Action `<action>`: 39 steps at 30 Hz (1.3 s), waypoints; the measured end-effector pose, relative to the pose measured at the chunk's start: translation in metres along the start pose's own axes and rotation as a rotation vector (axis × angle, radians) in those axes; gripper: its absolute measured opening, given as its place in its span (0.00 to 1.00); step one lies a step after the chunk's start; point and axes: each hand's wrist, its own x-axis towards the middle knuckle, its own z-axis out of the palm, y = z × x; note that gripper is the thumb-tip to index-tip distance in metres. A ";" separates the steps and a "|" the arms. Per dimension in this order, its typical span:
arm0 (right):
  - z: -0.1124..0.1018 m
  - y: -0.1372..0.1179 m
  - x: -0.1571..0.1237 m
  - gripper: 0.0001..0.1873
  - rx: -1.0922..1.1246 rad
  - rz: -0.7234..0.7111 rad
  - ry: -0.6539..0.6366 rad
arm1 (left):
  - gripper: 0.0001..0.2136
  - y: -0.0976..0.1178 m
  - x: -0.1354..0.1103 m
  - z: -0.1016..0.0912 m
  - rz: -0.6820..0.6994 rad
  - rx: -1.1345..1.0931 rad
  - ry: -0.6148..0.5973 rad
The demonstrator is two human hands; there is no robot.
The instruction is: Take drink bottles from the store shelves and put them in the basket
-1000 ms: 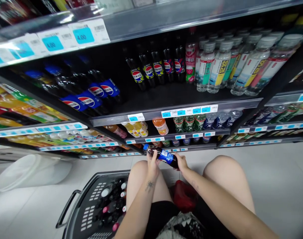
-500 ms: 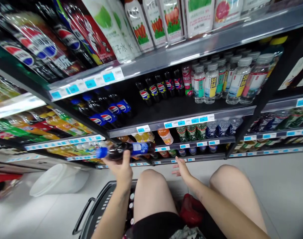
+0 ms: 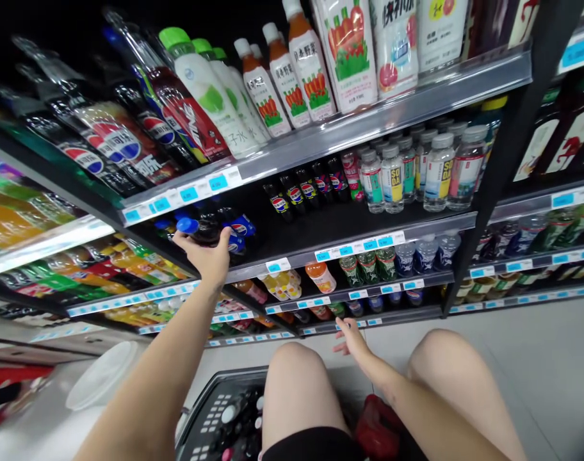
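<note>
My left hand (image 3: 206, 255) is stretched up to the middle shelf and closed round a dark cola bottle (image 3: 204, 230) with a blue cap and blue label. The bottle lies on its side at the shelf's front edge, beside other blue-labelled cola bottles (image 3: 241, 226). My right hand (image 3: 352, 336) hovers low in front of my knees with its fingers spread and nothing in it. A grey shopping basket (image 3: 215, 410) holding several bottles stands on the floor by my left knee.
Black shelves (image 3: 349, 240) carry rows of drinks: small cola bottles (image 3: 304, 186), soda water (image 3: 417, 169), juice bottles (image 3: 292, 70) above. A white bucket (image 3: 102, 381) sits on the floor at left. A red object (image 3: 381, 426) lies between my knees. Pale floor tiles stretch to the right.
My left hand has carried the cola bottle up from knee height to the middle shelf. My right hand let go of it and stayed low. The view has tilted upward.
</note>
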 end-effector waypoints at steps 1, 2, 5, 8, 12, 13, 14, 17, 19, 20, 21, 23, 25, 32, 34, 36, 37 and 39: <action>-0.001 -0.001 0.000 0.28 -0.002 -0.004 -0.003 | 0.40 -0.006 0.003 0.001 0.017 0.017 0.039; -0.002 -0.003 0.001 0.28 0.001 -0.008 -0.005 | 0.39 -0.012 0.005 0.003 0.018 0.038 0.074; -0.004 -0.008 0.005 0.27 0.030 -0.011 0.001 | 0.39 -0.023 0.009 0.008 -0.059 0.090 0.112; -0.004 -0.014 0.011 0.26 0.061 -0.023 0.017 | 0.37 -0.026 0.014 0.015 -0.126 0.092 0.124; 0.000 -0.022 0.014 0.24 0.089 -0.036 0.003 | 0.37 -0.023 0.026 0.024 -0.219 0.156 0.116; 0.001 -0.024 0.014 0.24 0.092 -0.035 -0.011 | 0.38 -0.023 0.030 0.025 -0.227 0.187 0.107; 0.003 -0.026 0.015 0.24 0.091 -0.030 -0.023 | 0.38 -0.022 0.035 0.026 -0.218 0.227 0.095; 0.009 -0.031 0.019 0.25 0.081 -0.012 -0.041 | 0.40 -0.020 0.047 0.027 -0.099 0.382 0.034; 0.012 -0.034 0.022 0.24 0.073 -0.010 -0.049 | 0.42 -0.019 0.052 0.027 -0.008 0.491 -0.012; 0.013 -0.036 0.023 0.24 0.067 -0.013 -0.060 | 0.43 -0.018 0.054 0.026 0.012 0.532 -0.031; 0.013 -0.037 0.025 0.23 0.061 -0.016 -0.075 | 0.44 -0.017 0.055 0.026 0.015 0.559 -0.047; 0.011 -0.040 0.029 0.23 0.056 -0.026 -0.095 | 0.45 -0.015 0.057 0.024 0.011 0.590 -0.062; 0.009 -0.042 0.033 0.22 0.068 -0.047 -0.097 | 0.48 -0.012 0.058 0.022 0.062 0.599 -0.038; 0.014 -0.036 0.044 0.19 0.046 -0.028 -0.030 | 0.49 -0.009 0.065 0.010 0.322 0.707 -0.201; 0.019 -0.032 0.043 0.18 0.017 -0.033 -0.056 | 0.48 -0.013 0.067 0.008 0.350 0.729 -0.240; 0.024 -0.028 0.042 0.18 -0.009 -0.034 -0.072 | 0.48 -0.017 0.069 0.006 0.346 0.756 -0.256; 0.025 -0.027 0.042 0.17 -0.019 -0.030 -0.072 | 0.48 -0.019 0.070 0.005 0.338 0.779 -0.266; 0.027 -0.026 0.042 0.16 -0.033 -0.017 -0.063 | 0.48 -0.023 0.073 0.004 0.327 0.824 -0.289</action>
